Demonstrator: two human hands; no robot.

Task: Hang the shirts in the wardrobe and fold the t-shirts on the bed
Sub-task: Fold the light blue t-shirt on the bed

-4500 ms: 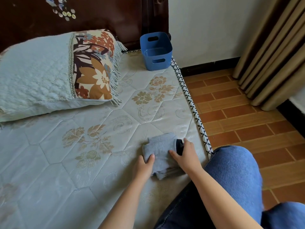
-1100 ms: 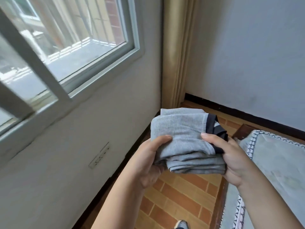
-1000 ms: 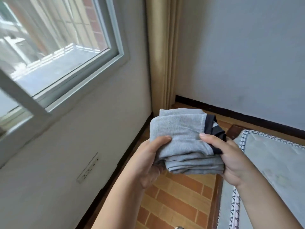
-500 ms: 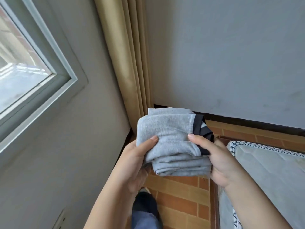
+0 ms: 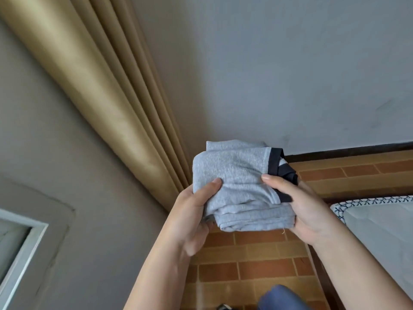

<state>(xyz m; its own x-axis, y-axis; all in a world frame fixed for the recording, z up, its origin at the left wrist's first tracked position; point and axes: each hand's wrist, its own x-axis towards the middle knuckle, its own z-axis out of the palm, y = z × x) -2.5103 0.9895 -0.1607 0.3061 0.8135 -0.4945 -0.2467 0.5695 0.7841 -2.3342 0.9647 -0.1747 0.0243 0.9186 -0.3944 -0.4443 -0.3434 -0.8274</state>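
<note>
Folded grey t-shirt [image 5: 237,186], black trim at its right edge: held in the air over the brick-tiled floor [image 5: 252,271], off the bed's [image 5: 380,222] corner. Left hand [image 5: 192,218] grips its left side, thumb on top. Right hand [image 5: 306,209] grips its right side, thumb on top. Tan curtain [image 5: 107,86] behind, in the wall corner.

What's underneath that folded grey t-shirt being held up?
Below the t-shirt lies brick-patterned floor. The left hand and right hand grip its sides; fingers beneath it are covered.
</note>
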